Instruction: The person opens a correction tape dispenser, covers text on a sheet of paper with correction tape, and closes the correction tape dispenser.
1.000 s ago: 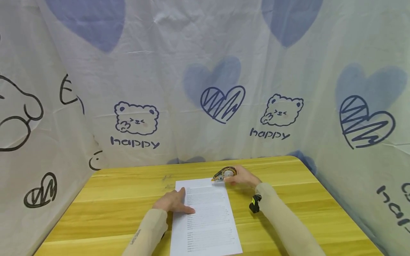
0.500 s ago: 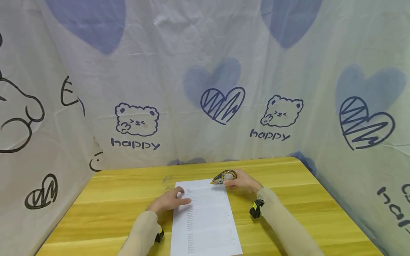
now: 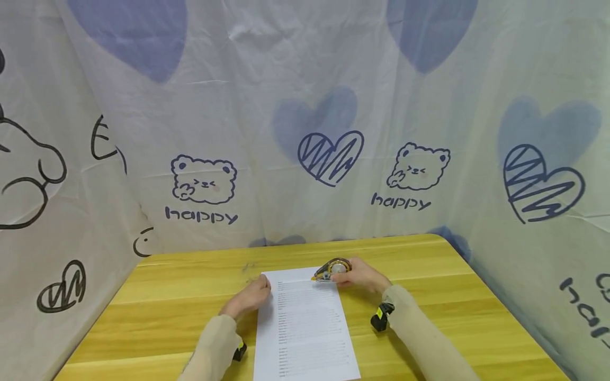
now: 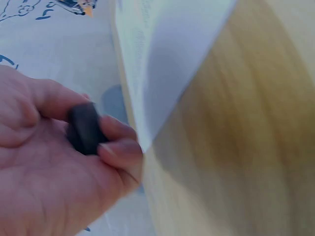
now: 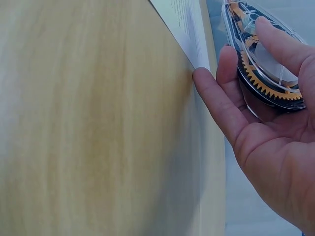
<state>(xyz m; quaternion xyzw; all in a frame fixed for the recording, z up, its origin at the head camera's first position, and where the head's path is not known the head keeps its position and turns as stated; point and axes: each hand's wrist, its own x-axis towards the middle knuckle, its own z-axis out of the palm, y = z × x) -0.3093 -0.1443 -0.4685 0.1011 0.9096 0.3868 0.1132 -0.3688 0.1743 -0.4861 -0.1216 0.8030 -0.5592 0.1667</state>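
Note:
A printed white sheet of paper (image 3: pixel 310 330) lies on the wooden table. My right hand (image 3: pixel 364 276) grips a clear correction tape (image 3: pixel 338 267) with orange gears, and its orange tip is at the upper right part of the sheet. In the right wrist view, one fingertip meets the paper's edge. At the sheet's top left corner is my left hand (image 3: pixel 250 297), fingers curled in. The left wrist view has a small black piece (image 4: pixel 84 129) held between those fingers; its exact kind is unclear. Fingertips of that hand touch the corner of the paper.
The yellow wooden table (image 3: pixel 167 312) ends at a far edge against a white cloth (image 3: pixel 267 106) printed with hearts and bears. Cloth also hangs at both sides. Small black cameras (image 3: pixel 382 316) sit on both wrists.
My left hand has drawn its spread thumb and fingers off the sheet's text and curled them at the top left corner. The correction tape has moved slightly toward me and left along the paper.

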